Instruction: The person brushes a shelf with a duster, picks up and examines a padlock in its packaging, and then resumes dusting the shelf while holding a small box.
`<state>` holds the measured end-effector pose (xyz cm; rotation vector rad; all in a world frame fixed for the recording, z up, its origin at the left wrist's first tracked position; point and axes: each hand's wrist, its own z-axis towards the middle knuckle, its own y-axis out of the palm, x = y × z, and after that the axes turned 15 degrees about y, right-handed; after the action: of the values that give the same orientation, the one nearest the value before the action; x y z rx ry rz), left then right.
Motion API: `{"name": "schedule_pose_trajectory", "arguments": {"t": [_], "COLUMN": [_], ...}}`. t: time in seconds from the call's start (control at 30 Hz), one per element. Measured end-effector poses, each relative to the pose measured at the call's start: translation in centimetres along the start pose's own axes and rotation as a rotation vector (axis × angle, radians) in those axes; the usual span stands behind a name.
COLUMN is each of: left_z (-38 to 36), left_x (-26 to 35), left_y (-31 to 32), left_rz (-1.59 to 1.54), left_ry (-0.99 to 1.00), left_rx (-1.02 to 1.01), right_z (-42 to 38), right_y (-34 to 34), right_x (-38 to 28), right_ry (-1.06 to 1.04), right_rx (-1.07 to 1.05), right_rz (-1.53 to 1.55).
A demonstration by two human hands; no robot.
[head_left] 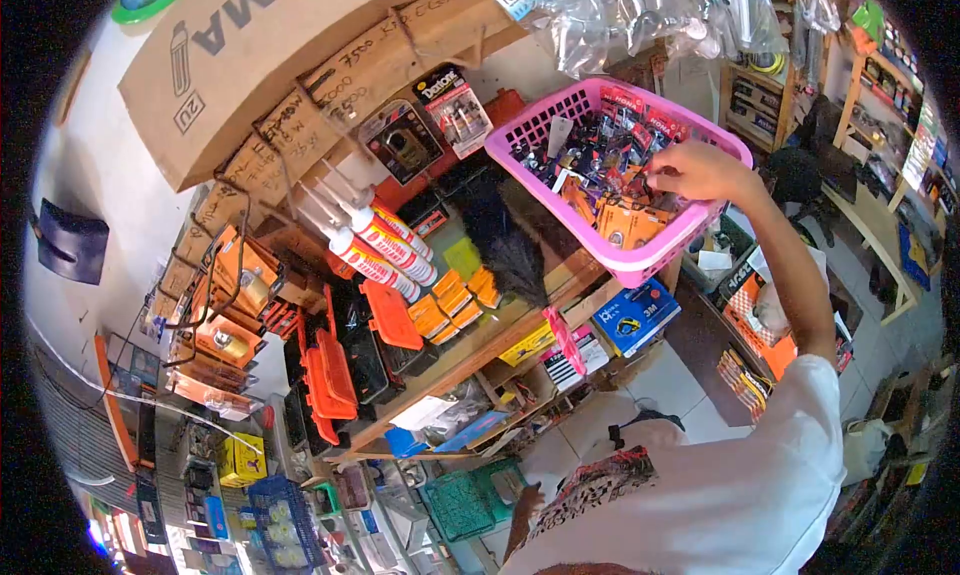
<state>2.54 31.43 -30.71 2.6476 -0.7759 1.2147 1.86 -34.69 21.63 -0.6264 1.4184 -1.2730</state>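
Observation:
My right hand (693, 171) reaches over the rim of a pink plastic basket (625, 262), its fingers bent together among the small packets inside. What the fingertips pinch, if anything, is too small to tell. Small carded packets in red, orange and dark colours (632, 220) fill the basket, which sits at the end of a wooden counter. Low beside my white shirt (700, 505), part of my left hand (527, 507) shows in shadow, away from the counter. Its fingers are mostly hidden.
White-and-red sealant tubes (385, 237), small orange boxes (447, 305), orange cases (328, 375) and a black feather duster (505, 240) lie on the counter. Carded padlocks (232, 340) hang from hooks at left. Plastic bags (640, 20) hang above the basket. A blue box (637, 318) stands below it.

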Motion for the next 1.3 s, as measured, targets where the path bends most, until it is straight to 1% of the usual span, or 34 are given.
{"name": "schedule_pose_trajectory", "arguments": {"t": [0.03, 0.07, 0.13, 0.17, 0.2, 0.27, 0.3, 0.37, 0.4, 0.43, 0.47, 0.5, 0.57, 0.6, 0.67, 0.7, 0.77, 0.8, 0.83, 0.87, 0.9, 0.93, 0.97, 1.0, 1.07, 1.1, 1.2, 1.23, 1.3], "left_z": [0.6, 1.5, 3.8, 5.0, 6.6, 10.6, 10.7, 12.0, 12.2, 12.3, 12.5, 10.3, 1.3, -0.1, -2.3, -2.7, -9.0, -9.8, -10.6, -11.3, -11.1, -10.8, -10.7, -10.7, -10.6, -9.8, -10.2, -11.2, -10.5], "left_x": [0.3, 0.8, 1.3, 1.2, 0.9, -0.2, 0.2, 3.6, 4.1, 4.4, 4.6, 6.8, 17.3, 19.0, 21.9, 23.4, 31.1, 31.7, 32.3, 32.8, 32.3, 31.7, 30.7, 30.9, 32.0, 29.5, 27.9, 28.4, 26.9], "left_y": [0.6, 1.2, 2.7, 3.5, 4.2, 5.7, 6.6, 8.9, 10.1, 11.5, 12.9, 14.2, 18.5, 19.5, 21.4, 22.2, 25.3, 25.5, 25.8, 26.0, 26.1, 25.9, 26.1, 26.3, 26.7, 26.1, 26.0, 25.5, 24.2], "left_rz": [0.007, 0.012, 0.023, 0.029, 0.039, 0.047, 0.056, 0.075, 0.043, 0.006, -0.029, 0.02, 0.113, 0.039, -0.125, -0.102, -0.118, -0.171, -0.224, -0.276, -0.372, -0.464, -0.463, -0.394, -0.252, -0.27, -0.309, -0.373, -0.515], "left_ry": [0.024, 0.044, 0.12, 0.174, 0.258, 0.567, 0.603, 0.682, 0.721, 0.759, 0.797, 0.692, 0.478, 0.564, 0.725, 0.671, 0.7, 0.68, 0.658, 0.635, 0.602, 0.567, 0.662, 0.684, 0.731, 0.643, 0.631, 0.509, 0.53], "left_rx": [-0.01, -0.021, -0.066, -0.096, -0.135, -0.264, -0.343, -0.498, -0.47, -0.439, -0.409, -0.386, -0.347, -0.421, -0.576, -0.651, -0.654, -0.684, -0.715, -0.744, -0.776, -0.808, -0.779, -0.804, -0.857, -0.753, -0.553, -0.542, -0.591], "right_z": [0.6, 1.0, 1.3, 1.4, 1.7, 2.2, 2.2, 2.4, 2.4, 1.3, 0.6, -0.1, -2.4, -3.6, -6.0, -6.2, -7.4, -7.6, -8.3, -9.0, -10.0, -10.6, -11.2, -11.5, -11.8, -11.9, -11.9, -11.9, -11.6], "right_y": [0.2, 0.3, -0.3, -0.2, 0.1, 0.6, 0.7, 0.1, -0.8, -2.8, -4.2, -5.4, -7.6, -8.3, -8.4, -7.4, -4.3, -1.9, 0.5, 2.8, 5.1, 7.7, 10.3, 12.3, 15.1, 16.0, 17.3, 18.0, 20.1], "right_x": [0.6, 1.0, -1.1, -1.4, -1.6, -1.7, -1.7, -1.4, -1.4, -2.4, -2.4, -2.4, -2.7, -2.8, -3.0, -2.0, -2.0, -1.6, -2.0, -2.6, -2.6, -2.6, -2.5, -2.5, -2.2, -2.1, -2.5, -2.9, -3.9], "right_ry": [-0.034, 0.002, 0.073, 0.049, -0.019, -0.151, -0.192, -0.294, -0.348, -0.294, -0.332, -0.369, -0.293, -0.25, -0.196, -0.417, -0.536, -0.572, -0.609, -0.655, -0.652, -0.622, -0.591, -0.562, -0.513, -0.485, -0.436, -0.411, -0.365], "right_rx": [-0.007, -0.152, -0.442, -0.448, -0.428, -0.393, -0.363, -0.287, -0.249, -0.189, -0.077, 0.032, 0.042, 0.047, -0.082, -0.055, -0.326, -0.573, -0.654, -0.657, -0.578, -0.572, -0.566, -0.558, -0.566, -0.568, -0.698, -0.708, -0.727], "right_rz": [-0.142, -0.186, -0.273, -0.254, -0.257, -0.263, -0.264, -0.145, -0.089, -0.037, 0.015, 0.069, 0.309, 0.429, 0.621, 0.563, 0.698, 0.626, 0.602, 0.54, 0.412, 0.357, 0.305, 0.253, 0.273, 0.281, 0.397, 0.423, 0.476]}}
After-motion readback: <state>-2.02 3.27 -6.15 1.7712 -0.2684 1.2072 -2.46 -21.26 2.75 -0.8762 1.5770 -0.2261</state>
